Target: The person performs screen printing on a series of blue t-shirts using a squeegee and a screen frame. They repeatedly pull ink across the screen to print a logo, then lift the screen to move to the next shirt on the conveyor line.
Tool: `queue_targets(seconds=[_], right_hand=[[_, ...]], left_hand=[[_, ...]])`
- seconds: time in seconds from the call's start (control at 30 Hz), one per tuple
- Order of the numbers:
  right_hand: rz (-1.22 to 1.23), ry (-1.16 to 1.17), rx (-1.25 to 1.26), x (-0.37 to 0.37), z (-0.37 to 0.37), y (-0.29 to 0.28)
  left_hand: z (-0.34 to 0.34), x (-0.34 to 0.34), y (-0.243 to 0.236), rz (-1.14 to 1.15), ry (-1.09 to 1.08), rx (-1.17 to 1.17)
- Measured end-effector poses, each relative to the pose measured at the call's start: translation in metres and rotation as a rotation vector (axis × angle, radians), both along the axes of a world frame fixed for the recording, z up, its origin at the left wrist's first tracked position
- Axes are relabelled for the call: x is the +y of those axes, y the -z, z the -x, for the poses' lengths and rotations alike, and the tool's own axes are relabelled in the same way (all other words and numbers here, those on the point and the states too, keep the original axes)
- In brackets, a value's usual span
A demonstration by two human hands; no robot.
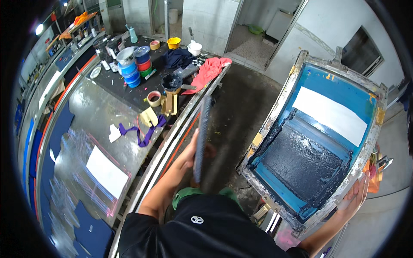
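My left hand [189, 152] is closed around a long, narrow dark blue-grey bar [202, 137], seen nearly edge-on and upright beside the table's edge. Its exact kind cannot be made out. On the right, a screen printing frame [275, 102] stands tilted, its blue mesh [318, 78] facing me. Thick black ink [301, 159] covers the lower part of the mesh, and a white sheet [329, 114] lies across the upper part. My right hand [355, 193] grips the frame's lower right edge, fingers bent over it.
Left stands a long table [92, 107] with a white sheet [107, 172] and dark blue fabric pieces [90, 225]. Stacked ink tubs [129, 71], tape rolls [154, 98], an ink-stained pot [172, 82] and a pink cloth [208, 73] crowd its far end. Dark floor [245, 103] separates table and frame.
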State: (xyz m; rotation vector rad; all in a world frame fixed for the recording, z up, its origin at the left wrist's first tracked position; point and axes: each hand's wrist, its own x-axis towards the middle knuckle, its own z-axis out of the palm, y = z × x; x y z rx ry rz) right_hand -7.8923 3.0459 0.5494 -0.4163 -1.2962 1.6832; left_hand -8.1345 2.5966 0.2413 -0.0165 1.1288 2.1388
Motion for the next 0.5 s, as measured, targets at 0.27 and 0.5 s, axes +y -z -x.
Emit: queue_targets(seconds=[0.27, 0.5], right_hand=[[-0.179, 0.333, -0.177, 0.041, 0.158, 0.009], [-0.223, -0.017, -0.050, 0.136, 0.371, 0.020]], left_hand=[[0.202, 0.179, -0.017, -0.196, 0.128, 0.049], [0.424, 0.306, 0.050, -0.306, 0.240, 0.169]])
